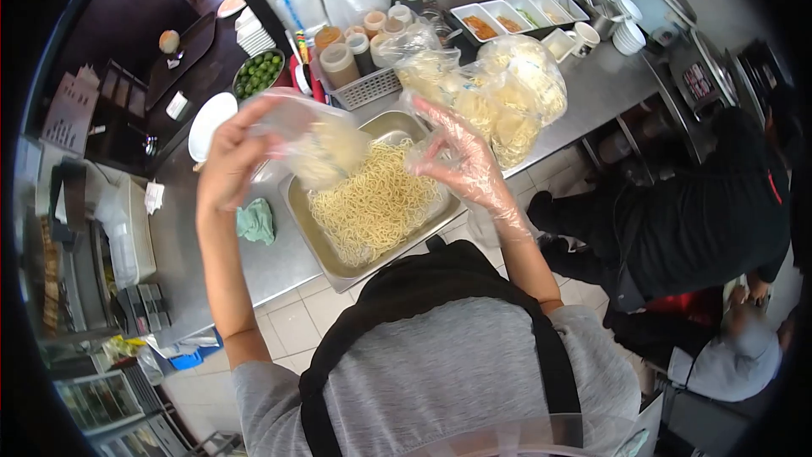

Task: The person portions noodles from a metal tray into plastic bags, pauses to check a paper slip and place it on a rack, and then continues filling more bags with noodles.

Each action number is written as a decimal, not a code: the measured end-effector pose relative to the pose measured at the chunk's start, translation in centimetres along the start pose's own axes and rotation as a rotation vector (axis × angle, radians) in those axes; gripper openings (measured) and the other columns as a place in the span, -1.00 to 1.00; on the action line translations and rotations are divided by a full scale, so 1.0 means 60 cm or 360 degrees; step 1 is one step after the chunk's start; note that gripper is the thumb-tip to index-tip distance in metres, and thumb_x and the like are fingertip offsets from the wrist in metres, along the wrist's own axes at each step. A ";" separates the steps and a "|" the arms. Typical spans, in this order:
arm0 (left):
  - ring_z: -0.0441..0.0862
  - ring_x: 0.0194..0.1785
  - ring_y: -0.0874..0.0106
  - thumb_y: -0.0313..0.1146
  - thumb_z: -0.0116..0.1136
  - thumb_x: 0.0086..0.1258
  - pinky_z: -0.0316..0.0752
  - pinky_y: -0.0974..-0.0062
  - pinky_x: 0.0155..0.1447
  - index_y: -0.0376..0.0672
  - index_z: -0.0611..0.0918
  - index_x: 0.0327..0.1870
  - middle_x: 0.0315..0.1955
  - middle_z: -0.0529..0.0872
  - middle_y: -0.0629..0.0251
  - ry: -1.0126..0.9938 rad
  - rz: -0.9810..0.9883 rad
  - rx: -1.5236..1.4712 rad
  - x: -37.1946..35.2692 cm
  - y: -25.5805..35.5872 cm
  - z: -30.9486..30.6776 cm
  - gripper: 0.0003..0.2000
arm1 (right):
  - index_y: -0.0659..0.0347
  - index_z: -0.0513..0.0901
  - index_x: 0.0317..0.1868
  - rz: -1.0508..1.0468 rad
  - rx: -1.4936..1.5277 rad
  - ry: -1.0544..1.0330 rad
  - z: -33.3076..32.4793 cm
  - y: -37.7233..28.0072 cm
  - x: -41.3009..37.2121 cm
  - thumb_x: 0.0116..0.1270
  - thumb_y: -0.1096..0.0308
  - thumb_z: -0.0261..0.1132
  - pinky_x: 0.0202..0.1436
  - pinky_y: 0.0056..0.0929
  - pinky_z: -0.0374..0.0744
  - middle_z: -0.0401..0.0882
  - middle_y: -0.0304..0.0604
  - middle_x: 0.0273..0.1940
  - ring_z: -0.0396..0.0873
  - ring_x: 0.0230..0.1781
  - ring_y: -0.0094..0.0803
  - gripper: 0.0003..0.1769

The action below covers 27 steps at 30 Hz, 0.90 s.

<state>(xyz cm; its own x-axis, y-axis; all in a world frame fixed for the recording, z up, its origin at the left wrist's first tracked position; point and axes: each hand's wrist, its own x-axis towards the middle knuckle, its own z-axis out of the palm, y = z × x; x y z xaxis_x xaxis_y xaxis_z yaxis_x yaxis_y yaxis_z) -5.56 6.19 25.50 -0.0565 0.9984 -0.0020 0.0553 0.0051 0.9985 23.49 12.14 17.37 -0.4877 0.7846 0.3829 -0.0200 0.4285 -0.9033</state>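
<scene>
My left hand (237,152), bare, is closed on the top of a clear plastic bag (326,148) with a portion of pale noodles in it. The bag hangs over the left side of a metal tray (331,271). Loose yellow noodles (372,211) lie heaped in that tray. My right hand (465,161) wears a clear plastic glove and is over the tray's right side, fingers and thumb apart, with nothing visible between them. Several filled bags of noodles (507,93) are piled on the counter beyond my right hand.
A basket (368,89) of sauce bottles, a bowl of green limes (258,74) and white topping containers (518,17) line the counter's back. A green cloth (255,222) lies left of the tray. A person in black (694,203) and another in grey (736,360) are at the right.
</scene>
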 end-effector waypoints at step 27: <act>0.30 -0.62 0.56 -0.49 0.13 0.12 0.26 0.52 -0.50 -0.39 0.43 0.18 -0.72 0.37 0.29 0.1211 -0.0314 0.0950 -0.182 -0.437 -0.008 -0.48 | 0.33 0.61 -0.23 0.0117 -0.0486 0.0840 -0.139 0.035 -0.068 0.10 0.62 0.17 -0.06 -0.47 0.46 0.57 -0.11 -0.26 0.54 -0.21 -0.39 -0.80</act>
<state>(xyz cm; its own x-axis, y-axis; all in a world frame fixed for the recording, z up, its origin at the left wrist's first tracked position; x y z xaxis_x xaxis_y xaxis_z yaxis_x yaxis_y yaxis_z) -6.88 -4.85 -0.61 -0.7333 0.6752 0.0796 0.4580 0.4040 0.7919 32.74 13.57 15.51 0.0215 0.8994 0.4365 0.2862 0.4128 -0.8647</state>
